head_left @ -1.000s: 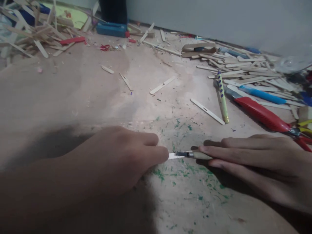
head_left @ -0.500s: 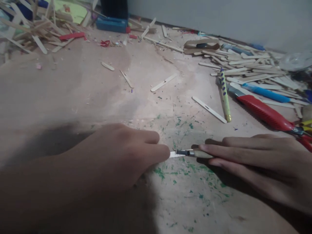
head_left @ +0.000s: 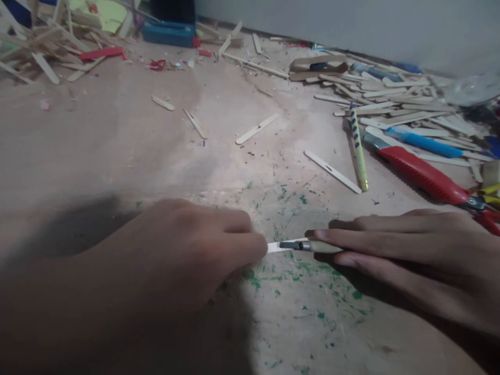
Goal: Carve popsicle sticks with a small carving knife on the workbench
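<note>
My left hand (head_left: 211, 245) is closed on a pale popsicle stick (head_left: 274, 247), pressing it against the table. Only a short length of the stick shows past the fingertips. From the other side, my right hand (head_left: 398, 255) grips a carving tool (head_left: 322, 246) with a wooden handle and a narrow metal blade. The blade lies low over the stick, its tip at the stick's surface close to the left fingers. Beyond the hands lie two popsicle sticks with a small slot in the middle, one slotted stick (head_left: 332, 172) nearer the right hand and another slotted stick (head_left: 258, 128) farther off.
A red utility knife (head_left: 424, 174) and a dotted yellow pencil (head_left: 358, 148) lie beyond my right hand. Behind them spreads a pile of popsicle sticks (head_left: 394, 99) with a blue pen (head_left: 424, 142). Another heap of sticks (head_left: 47, 39) is at the far left. Green scraps dot the table (head_left: 156, 151).
The whole view has shifted slightly, with the background things sitting a little to the left and higher. Both hands keep their hold, and the blade stays on the stick.
</note>
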A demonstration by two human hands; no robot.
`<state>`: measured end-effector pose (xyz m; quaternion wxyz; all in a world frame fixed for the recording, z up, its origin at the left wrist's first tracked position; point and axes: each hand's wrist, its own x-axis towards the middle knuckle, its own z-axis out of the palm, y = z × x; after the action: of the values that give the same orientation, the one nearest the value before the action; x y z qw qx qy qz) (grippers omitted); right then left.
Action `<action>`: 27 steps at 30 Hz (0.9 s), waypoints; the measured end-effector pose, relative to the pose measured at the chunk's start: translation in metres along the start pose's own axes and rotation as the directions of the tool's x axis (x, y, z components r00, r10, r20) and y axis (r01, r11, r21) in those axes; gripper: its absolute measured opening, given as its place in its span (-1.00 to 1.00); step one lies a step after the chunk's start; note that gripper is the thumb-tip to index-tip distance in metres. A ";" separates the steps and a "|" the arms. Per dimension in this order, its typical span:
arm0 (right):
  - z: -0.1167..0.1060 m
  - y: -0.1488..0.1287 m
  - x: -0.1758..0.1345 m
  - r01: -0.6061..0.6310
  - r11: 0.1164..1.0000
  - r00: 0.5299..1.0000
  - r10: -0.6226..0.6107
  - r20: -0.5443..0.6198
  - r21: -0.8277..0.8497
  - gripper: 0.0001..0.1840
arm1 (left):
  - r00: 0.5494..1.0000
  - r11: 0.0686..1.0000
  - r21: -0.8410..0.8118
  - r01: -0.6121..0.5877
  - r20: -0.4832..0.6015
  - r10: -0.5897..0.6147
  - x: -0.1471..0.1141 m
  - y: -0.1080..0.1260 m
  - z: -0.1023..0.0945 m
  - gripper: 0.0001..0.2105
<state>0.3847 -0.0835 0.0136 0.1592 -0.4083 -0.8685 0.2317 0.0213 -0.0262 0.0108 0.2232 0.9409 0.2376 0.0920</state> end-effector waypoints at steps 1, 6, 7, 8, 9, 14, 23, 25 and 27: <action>-0.001 0.000 0.000 0.011 1.000 1.000 -0.011 0.012 -0.005 -0.36 | 1.000 1.000 -0.002 -0.005 0.006 0.005 0.000 0.000 0.000 -0.63; -0.002 -0.002 0.003 0.057 0.998 0.998 -0.057 0.003 -0.027 -0.32 | 1.000 0.999 -0.014 -0.029 0.008 0.029 0.004 -0.002 0.001 -0.66; -0.002 -0.001 0.003 0.054 0.998 0.999 -0.054 0.004 -0.028 -0.30 | 0.999 0.999 -0.010 -0.033 0.004 0.033 0.005 -0.003 0.002 -0.66; -0.001 -0.001 0.002 0.049 0.998 0.999 -0.049 0.008 -0.027 -0.29 | 0.999 0.999 -0.009 -0.037 0.001 0.037 0.006 -0.003 0.002 -0.66; 0.000 0.000 0.001 0.041 0.999 0.999 -0.040 0.026 -0.021 -0.28 | 0.999 0.999 -0.013 -0.035 0.005 0.036 0.006 -0.003 0.002 -0.66; 0.006 0.008 -0.011 -0.014 1.000 0.997 0.012 -0.082 -0.025 -0.45 | 0.999 0.999 -0.036 -0.041 -0.014 0.040 0.006 0.001 -0.002 -0.67; 0.008 0.014 -0.018 -0.026 1.000 0.994 0.024 -0.103 -0.019 -0.51 | 0.997 0.998 0.005 -0.067 -0.035 0.067 0.008 -0.001 0.002 -0.69; 0.007 0.010 -0.013 -0.038 0.999 0.995 0.037 -0.088 -0.004 -0.55 | 0.998 0.998 0.007 -0.057 -0.020 0.057 0.008 -0.001 0.000 -0.67; 0.005 0.005 -0.006 -0.034 0.999 0.996 0.036 -0.077 0.027 -0.55 | 0.999 0.999 -0.010 -0.044 -0.001 0.044 0.007 0.000 -0.002 -0.65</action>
<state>0.3892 -0.0869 0.0059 0.1939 -0.4299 -0.8513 0.2298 0.0265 -0.0219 0.0130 0.2260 0.9446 0.2167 0.0985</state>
